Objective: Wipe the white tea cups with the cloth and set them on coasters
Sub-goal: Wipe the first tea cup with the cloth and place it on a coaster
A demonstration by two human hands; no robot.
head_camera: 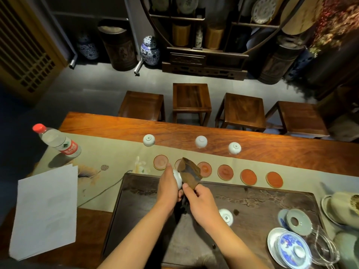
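White porcelain tea cup [178,178] sits gripped in the left hand [169,188] above the far edge of the dark carved wooden tea tray [252,195]. The right hand [202,204] pinches a brown folded cloth [189,172] against the cup's mouth. 6 round reddish coasters [225,172] line the beige runner [108,152]; 3 small white cups [201,141] stand upside down beyond them, a 4th [226,216] on the tray.

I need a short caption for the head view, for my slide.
Left hand holds a white cup; right hand wipes it with a brown cloth.
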